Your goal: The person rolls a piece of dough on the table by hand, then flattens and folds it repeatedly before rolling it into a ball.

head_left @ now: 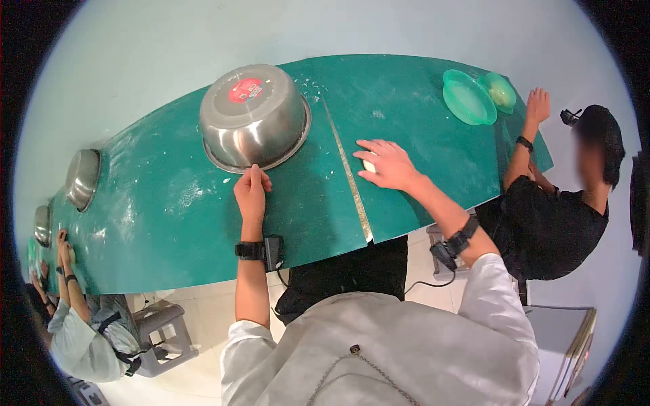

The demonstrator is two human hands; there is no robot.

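A large metal basin (254, 125) lies upside down on the green table, a red sticker on its base. At its near rim is my left hand (252, 193), fingers curled closed and fingertips against the edge; the grip is partly hidden. My right hand (389, 166) is over the table to the right, its fingers bent around a small white lump of dough (369, 166). Most of that lump is covered by the palm and fingers.
A pale seam strip (349, 176) crosses the green table (406, 101). Green plastic bowls (469, 98) stand at the right, near a seated person (562, 210). More metal basins (83, 179) and another person (88, 338) are at the left. White smears mark the tabletop.
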